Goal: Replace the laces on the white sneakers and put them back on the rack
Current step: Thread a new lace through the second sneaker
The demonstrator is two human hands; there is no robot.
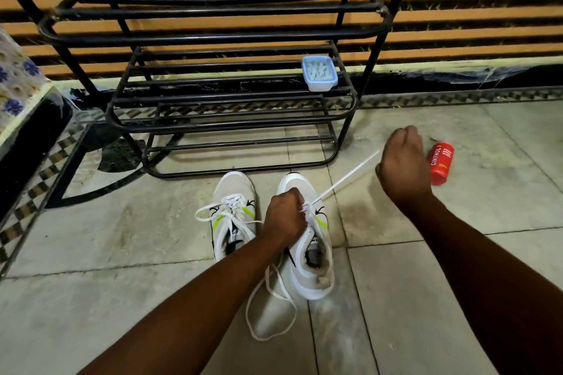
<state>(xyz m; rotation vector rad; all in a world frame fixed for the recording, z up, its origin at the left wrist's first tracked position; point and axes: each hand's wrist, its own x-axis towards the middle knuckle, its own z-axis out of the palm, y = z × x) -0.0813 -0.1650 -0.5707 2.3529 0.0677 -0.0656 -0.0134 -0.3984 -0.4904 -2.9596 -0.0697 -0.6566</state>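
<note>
While the left sneaker [233,213] just before the rack [213,36] looks laced but untied, the right sneaker [313,253] beside it is half threaded, with the left hand [285,216] gripping its upper and the right hand [402,161] fisted round the taut lace [350,173], so tying and shelving seemingly remain, with a lidded tub [319,73] on the rack and a red can [440,161] right of it.

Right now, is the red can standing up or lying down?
Lying down: the red can rests on its side on the floor, its lettering running along the tiles.
</note>
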